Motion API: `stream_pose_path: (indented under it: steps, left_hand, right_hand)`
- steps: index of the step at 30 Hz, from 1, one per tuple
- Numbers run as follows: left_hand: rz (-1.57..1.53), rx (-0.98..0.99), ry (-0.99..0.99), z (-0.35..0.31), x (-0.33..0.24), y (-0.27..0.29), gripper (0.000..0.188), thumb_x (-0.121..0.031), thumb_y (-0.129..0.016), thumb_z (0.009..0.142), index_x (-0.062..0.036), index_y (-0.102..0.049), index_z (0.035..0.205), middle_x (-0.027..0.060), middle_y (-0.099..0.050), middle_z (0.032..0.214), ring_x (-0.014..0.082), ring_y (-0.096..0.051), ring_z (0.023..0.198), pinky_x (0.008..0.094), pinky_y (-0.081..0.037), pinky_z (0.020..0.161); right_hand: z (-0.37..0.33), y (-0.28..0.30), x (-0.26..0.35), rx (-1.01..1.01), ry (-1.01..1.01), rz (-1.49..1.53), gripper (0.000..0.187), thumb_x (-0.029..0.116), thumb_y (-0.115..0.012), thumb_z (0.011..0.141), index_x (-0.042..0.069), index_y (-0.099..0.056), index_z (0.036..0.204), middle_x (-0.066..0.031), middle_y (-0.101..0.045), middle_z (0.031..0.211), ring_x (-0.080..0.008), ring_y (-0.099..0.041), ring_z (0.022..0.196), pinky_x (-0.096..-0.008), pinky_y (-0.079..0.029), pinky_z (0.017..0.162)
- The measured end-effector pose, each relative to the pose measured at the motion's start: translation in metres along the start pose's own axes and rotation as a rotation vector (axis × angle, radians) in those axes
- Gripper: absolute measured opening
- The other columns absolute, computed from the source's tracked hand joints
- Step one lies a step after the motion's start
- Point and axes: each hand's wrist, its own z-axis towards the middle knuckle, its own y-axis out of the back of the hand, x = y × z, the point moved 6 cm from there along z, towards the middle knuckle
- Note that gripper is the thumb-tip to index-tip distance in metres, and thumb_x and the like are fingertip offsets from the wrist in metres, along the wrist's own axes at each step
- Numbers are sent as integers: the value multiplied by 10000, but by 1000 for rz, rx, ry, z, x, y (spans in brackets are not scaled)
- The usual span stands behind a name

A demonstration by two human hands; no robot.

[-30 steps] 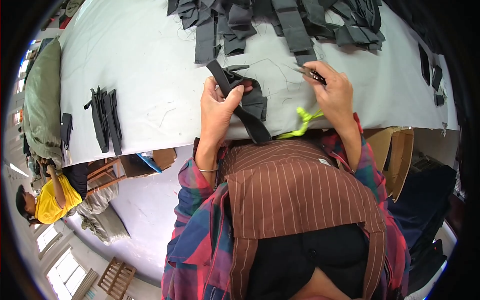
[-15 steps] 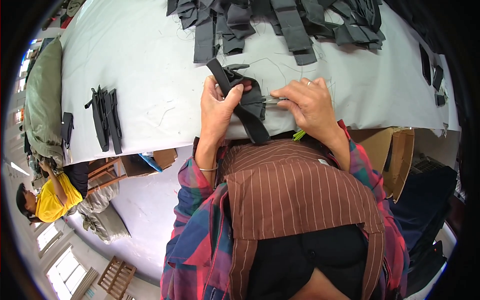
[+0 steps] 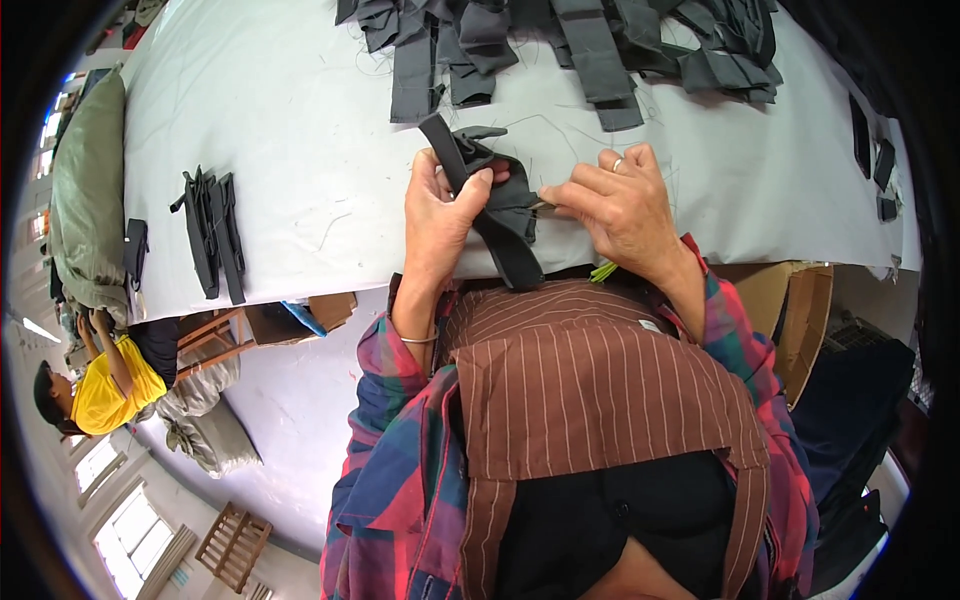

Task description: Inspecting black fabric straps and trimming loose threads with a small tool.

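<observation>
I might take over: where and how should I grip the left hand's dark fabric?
Probably pinch the dark fabric by its far end, from the far left: it's narrow, flat and sticks out beyond the left hand, away from the right hand.

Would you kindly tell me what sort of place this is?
Probably a garment workshop: dark fabric strips lie heaped on a broad pale table, and another person is off to the left.

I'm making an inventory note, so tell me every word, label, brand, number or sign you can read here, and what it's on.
None: no readable text.
Small white tag on the brown striped apron: too small to tell any lettering.
Dark cloth in the left hand: no lettering visible.
</observation>
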Motion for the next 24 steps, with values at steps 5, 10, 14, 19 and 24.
stream_pose_path:
  steps: [5, 10, 14, 19, 24]
  left_hand:
    - [-3, -5, 12, 0, 0, 0, 269, -28, -584, 851, 23, -426, 1061, 145, -611, 1011, 180, -622, 929, 285, -502, 836]
    - [9, -7, 9, 0, -1, -1, 268, -29, -583, 851, 25, -425, 1060, 146, -612, 1008, 180, -621, 926, 285, -502, 837]
    - [14, -8, 12, 0, -2, -2, 263, -27, -582, 850, 26, -424, 1054, 151, -615, 1007, 181, -621, 926, 287, -503, 838]
    - [20, -8, 8, 0, -1, 0, 264, -24, -579, 848, 31, -422, 1053, 160, -616, 1008, 183, -622, 926, 285, -501, 840]
    - [14, 1, 10, 0, 0, -2, 279, -20, -573, 844, 42, -417, 1067, 163, -615, 1013, 185, -622, 928, 285, -493, 849]
  right_hand:
    - [0, -2, 0, 15, 36, -25, 185, 223, -691, 704, 196, -688, 887, 57, -492, 686, -152, -435, 646, -303, -289, 674]
    - [0, -2, -1, 1, 35, -5, 197, 224, -694, 694, 200, -688, 890, 61, -495, 691, -154, -433, 645, -304, -294, 669]
    - [0, -1, -2, -16, 64, -13, 142, 165, -644, 716, 199, -678, 850, 51, -474, 670, -153, -433, 645, -305, -291, 654]
    - [3, -1, -1, -19, 76, -9, 116, 106, -588, 749, 191, -656, 788, 37, -458, 646, -150, -449, 648, -307, -290, 626]
    - [8, -5, -1, 26, -18, 82, 91, 101, -600, 738, 173, -632, 784, 34, -486, 672, -155, -487, 673, -311, -309, 629]
